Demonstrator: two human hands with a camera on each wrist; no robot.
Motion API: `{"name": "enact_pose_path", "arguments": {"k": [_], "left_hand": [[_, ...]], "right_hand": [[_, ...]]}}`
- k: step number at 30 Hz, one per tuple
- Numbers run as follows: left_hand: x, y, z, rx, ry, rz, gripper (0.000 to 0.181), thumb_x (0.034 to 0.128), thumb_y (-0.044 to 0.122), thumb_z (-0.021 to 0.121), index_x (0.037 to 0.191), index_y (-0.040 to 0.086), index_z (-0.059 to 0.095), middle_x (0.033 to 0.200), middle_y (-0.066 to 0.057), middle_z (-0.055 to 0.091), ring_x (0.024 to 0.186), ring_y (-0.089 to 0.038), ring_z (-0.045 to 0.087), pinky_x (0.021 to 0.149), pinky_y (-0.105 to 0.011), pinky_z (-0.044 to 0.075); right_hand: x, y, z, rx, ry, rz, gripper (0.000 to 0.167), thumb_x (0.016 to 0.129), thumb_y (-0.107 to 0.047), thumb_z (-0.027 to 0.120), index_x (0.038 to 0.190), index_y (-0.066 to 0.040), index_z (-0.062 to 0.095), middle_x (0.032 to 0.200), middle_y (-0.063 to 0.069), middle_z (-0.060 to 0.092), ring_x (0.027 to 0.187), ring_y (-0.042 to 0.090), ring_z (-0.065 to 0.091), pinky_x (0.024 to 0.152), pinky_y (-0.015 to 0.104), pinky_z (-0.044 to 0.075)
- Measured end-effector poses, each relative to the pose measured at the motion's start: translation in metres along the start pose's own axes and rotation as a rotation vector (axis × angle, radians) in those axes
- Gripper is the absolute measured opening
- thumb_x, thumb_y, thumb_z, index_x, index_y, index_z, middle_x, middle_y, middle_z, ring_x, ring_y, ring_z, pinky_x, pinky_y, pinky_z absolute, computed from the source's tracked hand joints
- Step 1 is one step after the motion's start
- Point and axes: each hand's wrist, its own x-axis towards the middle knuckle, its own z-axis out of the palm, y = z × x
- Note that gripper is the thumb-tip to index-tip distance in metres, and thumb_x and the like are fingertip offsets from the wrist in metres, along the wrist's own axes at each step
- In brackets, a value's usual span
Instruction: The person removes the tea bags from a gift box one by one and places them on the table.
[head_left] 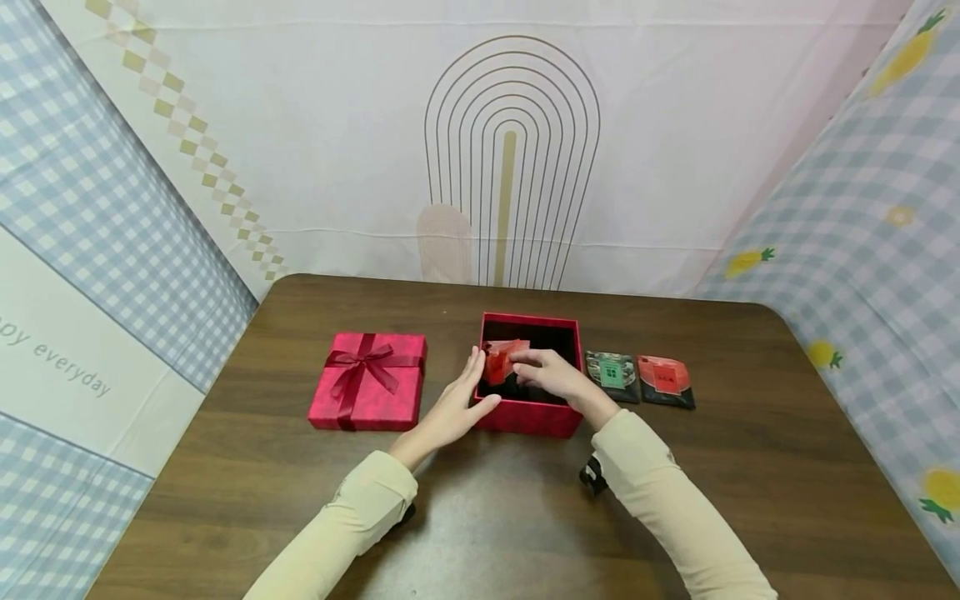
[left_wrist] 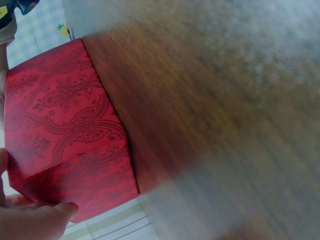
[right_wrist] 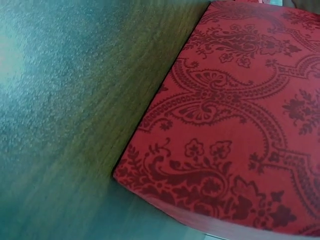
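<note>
A red patterned gift box (head_left: 528, 418) stands without its lid. Inside, toward its left wall, a small red and black packet (head_left: 497, 367) sits tilted. My right hand (head_left: 551, 373) reaches into the box from the right, its bent fingers pinching the packet's right side; the thumb is mostly hidden. On the box's left side rests my left hand (head_left: 452, 407), fingers straight along the wall. The left wrist view shows that thumb (left_wrist: 47, 220) touching the box (left_wrist: 70, 125). In the right wrist view only the box's patterned side (right_wrist: 235, 115) shows, not the fingers.
The red lid (head_left: 372, 387) with a dark red ribbon bow lies left of the box. To the right, a green and black packet (head_left: 612, 377) and another red and black packet (head_left: 666, 381) lie side by side on the brown wooden table (head_left: 480, 517). Patterned cloth hangs behind.
</note>
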Motion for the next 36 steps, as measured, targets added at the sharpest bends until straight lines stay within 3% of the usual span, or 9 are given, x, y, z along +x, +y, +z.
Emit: {"name": "enact_pose_path", "arguments": {"k": [4,7,13,21,36], "left_hand": [[0.0,0.0,0.001,0.003,-0.002,0.002,0.071,0.0929,0.024,0.052,0.144,-0.003,0.011,0.151,-0.016,0.001,0.138,-0.028,0.008,0.11,-0.044,0.016],[-0.001,0.001,0.001,-0.001,-0.002,0.002,0.071,0.0929,0.023,0.052,0.144,-0.002,0.011,0.151,-0.017,0.001,0.138,-0.028,0.008,0.11,-0.045,0.016],[0.0,0.001,0.001,-0.011,-0.001,-0.002,0.072,0.0927,0.024,0.053,0.145,-0.001,0.01,0.152,-0.015,0.001,0.139,-0.028,0.008,0.11,-0.045,0.016],[0.001,-0.001,0.001,-0.019,0.01,-0.001,0.072,0.0925,0.022,0.053,0.145,-0.002,0.01,0.152,-0.015,0.001,0.139,-0.031,0.008,0.11,-0.045,0.015],[0.003,-0.004,0.003,0.002,0.022,0.034,0.072,0.0918,0.021,0.054,0.144,-0.004,0.012,0.151,-0.018,0.003,0.138,-0.03,0.008,0.109,-0.045,0.017]], "right_hand": [[0.001,0.001,0.001,-0.074,-0.101,0.003,0.045,0.097,-0.019,0.043,0.135,0.005,0.04,0.133,0.024,0.044,0.107,0.033,0.054,0.091,0.043,0.044],[0.002,0.002,0.002,-0.108,-0.114,-0.005,0.045,0.097,-0.019,0.043,0.136,0.003,0.04,0.136,0.023,0.041,0.109,0.033,0.053,0.09,0.042,0.045],[-0.001,0.001,0.001,-0.122,0.032,-0.092,0.039,0.094,-0.015,0.048,0.129,0.001,0.048,0.132,0.02,0.047,0.111,0.031,0.052,0.087,0.042,0.046],[-0.005,-0.002,0.002,-0.158,0.268,-0.164,0.033,0.089,-0.007,0.055,0.121,-0.002,0.057,0.117,0.017,0.059,0.089,0.025,0.062,0.08,0.04,0.05],[-0.02,-0.005,-0.006,-0.054,0.387,-0.245,0.032,0.089,-0.004,0.056,0.121,-0.002,0.058,0.122,0.018,0.057,0.075,0.015,0.056,0.066,0.024,0.045]]}}
